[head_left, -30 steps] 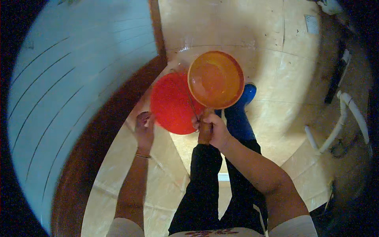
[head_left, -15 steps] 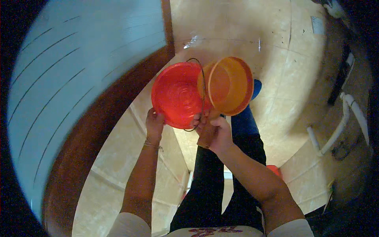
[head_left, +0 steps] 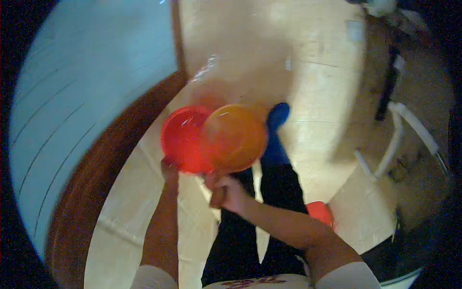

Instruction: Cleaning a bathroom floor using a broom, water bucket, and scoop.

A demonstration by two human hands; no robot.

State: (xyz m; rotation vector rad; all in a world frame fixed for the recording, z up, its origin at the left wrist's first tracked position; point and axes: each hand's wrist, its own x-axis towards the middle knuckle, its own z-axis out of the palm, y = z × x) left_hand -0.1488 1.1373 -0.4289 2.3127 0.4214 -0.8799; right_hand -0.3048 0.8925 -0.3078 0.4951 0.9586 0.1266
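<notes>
Left hand (head_left: 169, 169) grip clenched on lower rim of red bowl (head_left: 183, 139). Right hand (head_left: 226, 192) grip clenched under orange bowl (head_left: 236, 137), which overlaps the red bowl's right side. Both bowls held above tan floor (head_left: 317, 86). Blue shoe (head_left: 278, 115) just right of orange bowl. Picture blurred.

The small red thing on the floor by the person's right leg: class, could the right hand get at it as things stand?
Probably not at once. The right hand grips the orange bowl out in front, while the small red thing lies low beside the right forearm, nothing covering it.
</notes>
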